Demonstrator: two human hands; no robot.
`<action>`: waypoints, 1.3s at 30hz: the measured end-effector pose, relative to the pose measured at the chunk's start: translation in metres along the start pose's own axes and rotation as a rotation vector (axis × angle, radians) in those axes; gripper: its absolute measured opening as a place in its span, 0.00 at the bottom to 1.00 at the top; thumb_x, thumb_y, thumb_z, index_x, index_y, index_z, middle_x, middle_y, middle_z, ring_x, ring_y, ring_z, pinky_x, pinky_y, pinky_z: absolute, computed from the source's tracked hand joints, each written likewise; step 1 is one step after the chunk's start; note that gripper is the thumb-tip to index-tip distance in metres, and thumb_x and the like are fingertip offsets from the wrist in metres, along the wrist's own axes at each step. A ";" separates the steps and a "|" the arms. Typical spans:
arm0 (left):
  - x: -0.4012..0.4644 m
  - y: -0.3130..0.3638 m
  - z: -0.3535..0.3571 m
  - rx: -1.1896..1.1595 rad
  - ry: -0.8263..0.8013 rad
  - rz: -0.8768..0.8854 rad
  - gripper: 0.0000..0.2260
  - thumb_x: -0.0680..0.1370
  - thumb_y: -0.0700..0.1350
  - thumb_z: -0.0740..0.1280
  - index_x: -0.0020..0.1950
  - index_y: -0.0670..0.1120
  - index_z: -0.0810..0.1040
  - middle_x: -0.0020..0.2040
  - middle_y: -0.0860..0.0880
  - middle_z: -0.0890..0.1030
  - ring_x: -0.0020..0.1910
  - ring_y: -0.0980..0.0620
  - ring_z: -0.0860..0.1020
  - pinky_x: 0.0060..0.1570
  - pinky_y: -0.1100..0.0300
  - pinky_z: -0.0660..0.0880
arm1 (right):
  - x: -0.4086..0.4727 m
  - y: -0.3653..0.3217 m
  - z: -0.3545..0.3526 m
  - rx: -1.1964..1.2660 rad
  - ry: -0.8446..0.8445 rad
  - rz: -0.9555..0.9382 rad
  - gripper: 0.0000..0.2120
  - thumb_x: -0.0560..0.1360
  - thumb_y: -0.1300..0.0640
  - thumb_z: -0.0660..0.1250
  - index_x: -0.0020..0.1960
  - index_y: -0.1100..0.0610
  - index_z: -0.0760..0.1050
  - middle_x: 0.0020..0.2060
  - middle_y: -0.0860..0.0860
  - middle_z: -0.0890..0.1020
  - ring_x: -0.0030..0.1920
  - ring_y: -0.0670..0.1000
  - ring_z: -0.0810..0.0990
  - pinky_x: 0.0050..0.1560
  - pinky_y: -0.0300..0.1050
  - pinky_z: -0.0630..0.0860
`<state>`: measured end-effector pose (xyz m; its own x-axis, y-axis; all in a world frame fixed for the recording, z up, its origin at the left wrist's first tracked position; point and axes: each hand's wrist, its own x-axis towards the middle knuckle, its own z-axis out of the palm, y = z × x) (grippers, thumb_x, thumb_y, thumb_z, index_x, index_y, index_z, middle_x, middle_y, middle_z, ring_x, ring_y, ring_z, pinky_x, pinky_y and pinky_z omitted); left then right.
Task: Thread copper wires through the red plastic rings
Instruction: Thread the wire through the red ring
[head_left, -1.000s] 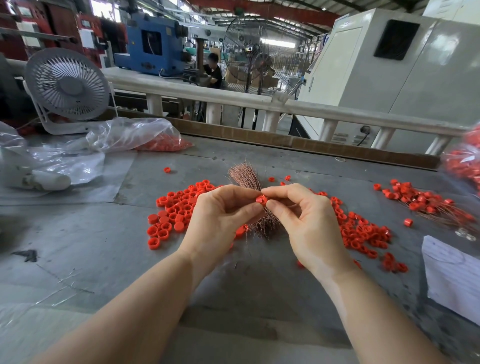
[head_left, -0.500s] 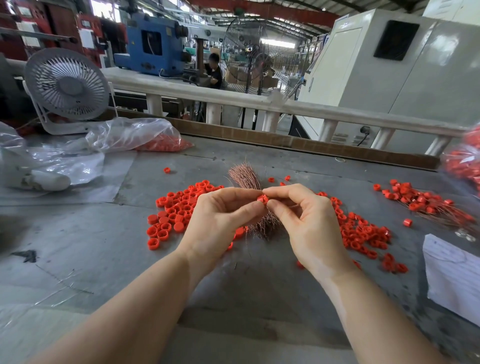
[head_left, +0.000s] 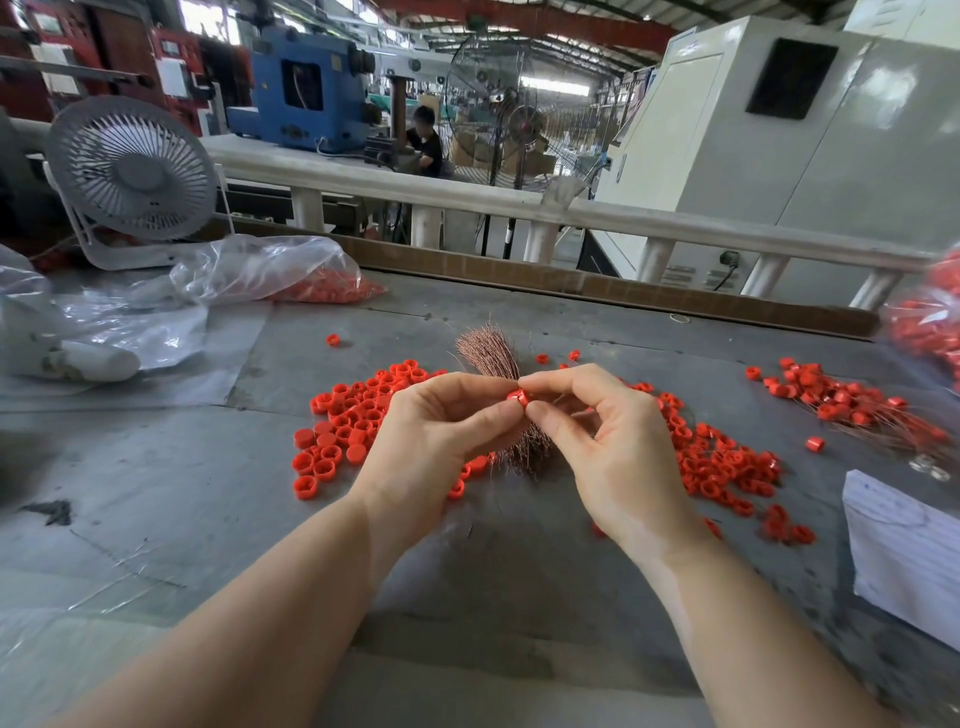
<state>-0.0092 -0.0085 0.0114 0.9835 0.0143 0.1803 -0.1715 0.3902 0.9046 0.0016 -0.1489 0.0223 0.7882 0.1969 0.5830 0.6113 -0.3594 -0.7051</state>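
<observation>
Head view: both hands meet above the worktop centre, one red ring between them. Left hand grip: thumb and forefinger pressed together on the ring's left side; right hand grip: thumb and forefinger tips pinched at its right side, maybe also on a wire, too thin to tell. Ring sits level with both fingertips, equally near each hand, its bore seeming to run roughly left-right, so any wire would likely enter from the right grip toward the left. Copper wire bundle lies directly behind and under the hands, long axis running away from the person, far end fanned like a brush, near end hidden by the hands. Wires: fine, stiff-looking, dull pinkish copper. Rings: short, smooth plastic cylinders, hollow, bright red, some with one closed-looking face. Loose ring pile left of the bundle, touching it; second pile to the right under the right hand's far side. Finished-looking rings on wires well apart at right. Clear plastic bag with more rings far left, white fan behind it, paper sheet near right edge. Judgement: threading step is under way, with many rings left.
</observation>
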 end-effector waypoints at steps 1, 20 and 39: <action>0.000 0.000 0.000 -0.011 -0.008 -0.012 0.07 0.64 0.38 0.70 0.41 0.43 0.83 0.37 0.45 0.84 0.36 0.53 0.83 0.40 0.64 0.79 | 0.000 0.000 0.000 -0.002 0.002 -0.001 0.10 0.72 0.66 0.69 0.47 0.52 0.80 0.40 0.49 0.82 0.38 0.41 0.76 0.41 0.28 0.69; 0.000 0.001 -0.001 -0.041 -0.021 -0.051 0.08 0.64 0.38 0.69 0.40 0.44 0.84 0.38 0.43 0.84 0.37 0.51 0.83 0.39 0.63 0.80 | 0.001 0.001 0.001 -0.012 0.020 0.005 0.10 0.72 0.65 0.70 0.45 0.50 0.80 0.39 0.48 0.82 0.38 0.41 0.77 0.41 0.28 0.69; 0.002 0.000 -0.002 -0.043 -0.008 -0.023 0.12 0.64 0.37 0.69 0.47 0.38 0.80 0.38 0.44 0.84 0.37 0.52 0.83 0.39 0.63 0.80 | 0.001 -0.001 0.003 0.026 0.040 -0.011 0.12 0.72 0.66 0.69 0.45 0.48 0.78 0.38 0.44 0.81 0.38 0.39 0.78 0.42 0.28 0.71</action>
<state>-0.0075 -0.0067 0.0113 0.9867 -0.0026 0.1625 -0.1456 0.4299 0.8910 0.0021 -0.1457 0.0221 0.7783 0.1635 0.6062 0.6220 -0.3331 -0.7087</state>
